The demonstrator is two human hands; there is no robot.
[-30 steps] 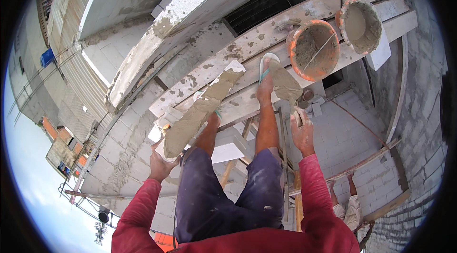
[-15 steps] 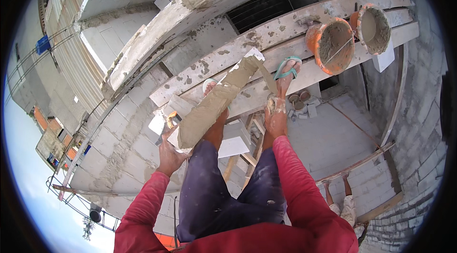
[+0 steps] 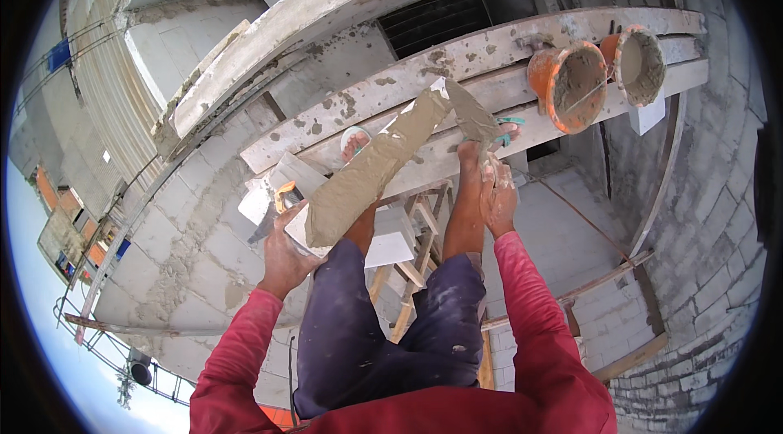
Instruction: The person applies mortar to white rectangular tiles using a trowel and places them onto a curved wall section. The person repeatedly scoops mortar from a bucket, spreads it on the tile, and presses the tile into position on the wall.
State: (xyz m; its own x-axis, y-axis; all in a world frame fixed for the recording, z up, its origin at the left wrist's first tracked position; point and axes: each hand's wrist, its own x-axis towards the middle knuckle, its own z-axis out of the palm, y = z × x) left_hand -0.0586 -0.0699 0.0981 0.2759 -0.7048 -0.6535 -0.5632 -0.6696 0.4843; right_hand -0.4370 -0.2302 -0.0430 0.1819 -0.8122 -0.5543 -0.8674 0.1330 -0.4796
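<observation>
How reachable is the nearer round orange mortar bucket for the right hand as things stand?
Likely yes: the right hand grips a mortar-coated pointed trowel, and nothing visible blocks the way to that bucket, though the green-sandalled right foot stands close.

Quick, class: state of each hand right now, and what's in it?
Left hand: holding the near end of a mortar-coated white block.
Right hand: holding a trowel.

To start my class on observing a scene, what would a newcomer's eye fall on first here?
Probably the long white block coated in grey mortar, slanting across the middle, its near end in the left hand. Next might be the trowel in the right hand, its blade at the block's far end. Two orange buckets also stand out, on the splattered planks at upper right.
</observation>
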